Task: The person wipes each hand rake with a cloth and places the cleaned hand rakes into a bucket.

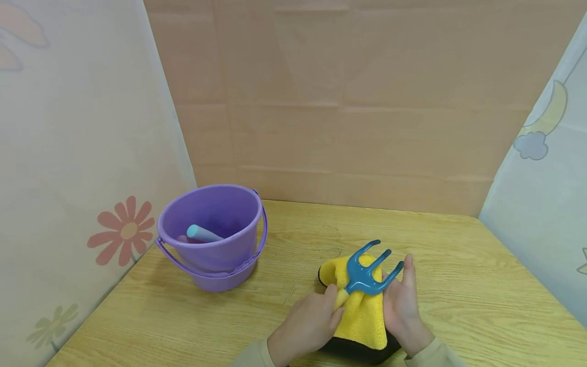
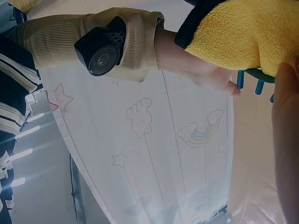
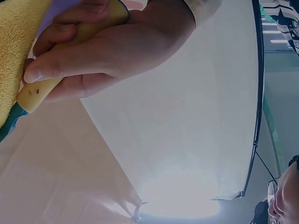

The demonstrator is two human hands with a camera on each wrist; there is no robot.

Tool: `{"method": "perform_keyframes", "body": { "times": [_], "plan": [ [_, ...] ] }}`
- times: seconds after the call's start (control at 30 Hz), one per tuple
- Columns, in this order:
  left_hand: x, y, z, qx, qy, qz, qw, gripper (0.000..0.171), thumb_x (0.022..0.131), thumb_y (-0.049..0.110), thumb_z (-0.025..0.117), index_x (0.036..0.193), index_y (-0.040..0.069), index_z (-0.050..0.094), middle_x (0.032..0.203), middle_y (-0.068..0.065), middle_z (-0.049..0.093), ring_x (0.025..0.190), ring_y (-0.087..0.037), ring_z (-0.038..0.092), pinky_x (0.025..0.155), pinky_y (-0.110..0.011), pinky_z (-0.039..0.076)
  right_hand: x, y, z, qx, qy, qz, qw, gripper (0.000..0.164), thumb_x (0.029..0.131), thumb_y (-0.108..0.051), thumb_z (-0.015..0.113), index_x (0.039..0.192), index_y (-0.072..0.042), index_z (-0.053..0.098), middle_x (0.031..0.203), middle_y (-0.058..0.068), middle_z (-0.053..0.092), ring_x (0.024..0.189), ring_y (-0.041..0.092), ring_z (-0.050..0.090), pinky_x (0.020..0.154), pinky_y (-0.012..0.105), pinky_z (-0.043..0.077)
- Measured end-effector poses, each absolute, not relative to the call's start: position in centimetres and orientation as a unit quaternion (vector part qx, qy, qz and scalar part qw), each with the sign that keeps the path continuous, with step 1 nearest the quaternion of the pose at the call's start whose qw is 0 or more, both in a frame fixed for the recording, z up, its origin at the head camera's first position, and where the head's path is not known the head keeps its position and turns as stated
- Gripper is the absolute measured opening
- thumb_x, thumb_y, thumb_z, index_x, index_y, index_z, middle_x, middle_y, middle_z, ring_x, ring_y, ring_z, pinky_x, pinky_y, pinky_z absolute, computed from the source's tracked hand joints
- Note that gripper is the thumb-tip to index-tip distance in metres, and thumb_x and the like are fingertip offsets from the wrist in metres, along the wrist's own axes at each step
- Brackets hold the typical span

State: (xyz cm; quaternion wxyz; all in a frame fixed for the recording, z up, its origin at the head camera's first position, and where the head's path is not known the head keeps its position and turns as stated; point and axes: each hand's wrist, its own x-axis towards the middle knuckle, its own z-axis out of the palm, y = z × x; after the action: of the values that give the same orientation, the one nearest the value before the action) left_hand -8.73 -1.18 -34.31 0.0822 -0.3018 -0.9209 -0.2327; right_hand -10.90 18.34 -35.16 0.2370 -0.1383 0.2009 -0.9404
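In the head view my left hand [image 1: 307, 323] grips the yellow handle [image 1: 341, 299] of a toy garden fork with a blue three-pronged head [image 1: 364, 278]. The prongs point up and away. Behind the fork head lies a yellow cloth [image 1: 367, 323] with a black edge, draped over my right hand [image 1: 403, 308]. That hand's palm faces the cloth and its thumb stands straight; the other fingers are hidden under the fabric. The right wrist view shows the left hand [image 3: 93, 56] curled round the handle [image 3: 39, 93]. Prongs [image 2: 259, 86] show beneath the cloth [image 2: 233, 37] in the left wrist view.
A purple bucket [image 1: 220, 262] with its handle down stands on the wooden table [image 1: 293, 229] at the left. Inside it lie a light-blue rod-like piece [image 1: 204, 233] and a partly hidden pinkish thing. Dark material [image 1: 362, 351] shows below the cloth. Printed sheets enclose the table.
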Motion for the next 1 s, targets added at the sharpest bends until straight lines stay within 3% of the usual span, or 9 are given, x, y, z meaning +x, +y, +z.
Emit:
{"method": "perform_keyframes", "body": {
  "times": [0.1,0.3,0.53,0.73,1.0],
  "plan": [
    [-8.7,-1.2,-34.4,-0.304,-0.920,-0.233,0.077,0.018,0.091,0.022,0.057,0.087,0.009,0.045,0.054,0.008,0.030,0.044,-0.003,0.031,0.038,-0.017,0.026,-10.8,18.4,-35.1,-0.126,0.230,-0.939,0.224,0.074,0.087,-0.069,0.027,0.125,-0.005,0.032,0.124,0.012,0.051,0.117,0.024,0.047,0.100,0.038,0.034],
    [-8.6,-1.4,-34.5,-0.302,-0.923,-0.230,0.057,0.019,0.091,0.023,0.057,0.086,0.011,0.043,0.054,0.008,0.028,0.044,-0.004,0.031,0.038,-0.018,0.025,-11.1,18.6,-35.2,-0.138,0.222,-0.940,0.218,0.068,0.093,-0.059,0.023,0.117,-0.001,0.050,0.118,0.010,0.053,0.113,0.021,0.048,0.099,0.032,0.035],
    [-9.0,-2.1,-34.6,-0.306,-0.924,-0.226,0.035,0.019,0.089,0.021,0.060,0.084,0.012,0.044,0.057,0.008,0.032,0.046,-0.005,0.032,0.039,-0.019,0.027,-11.4,18.6,-35.1,-0.110,0.287,-0.944,0.118,0.037,0.101,-0.033,0.023,0.109,-0.006,0.048,0.105,0.003,0.051,0.100,0.014,0.051,0.090,0.024,0.039],
    [-9.1,-2.4,-34.5,-0.298,-0.927,-0.226,0.012,0.017,0.088,0.020,0.060,0.087,0.012,0.046,0.057,0.007,0.034,0.046,-0.005,0.033,0.040,-0.019,0.028,-11.5,18.8,-35.3,-0.094,0.310,-0.943,0.072,0.023,0.101,-0.018,0.027,0.113,-0.008,0.045,0.108,0.000,0.047,0.100,0.011,0.049,0.091,0.021,0.038],
    [-9.1,-2.5,-34.5,-0.286,-0.934,-0.215,0.010,0.017,0.088,0.022,0.060,0.086,0.013,0.046,0.058,0.006,0.036,0.047,-0.007,0.034,0.040,-0.021,0.029,-12.0,19.3,-35.8,-0.070,0.374,-0.924,0.023,0.019,0.099,-0.010,0.035,0.110,-0.011,0.049,0.110,-0.005,0.048,0.102,0.006,0.049,0.091,0.019,0.038]
  ]
}}
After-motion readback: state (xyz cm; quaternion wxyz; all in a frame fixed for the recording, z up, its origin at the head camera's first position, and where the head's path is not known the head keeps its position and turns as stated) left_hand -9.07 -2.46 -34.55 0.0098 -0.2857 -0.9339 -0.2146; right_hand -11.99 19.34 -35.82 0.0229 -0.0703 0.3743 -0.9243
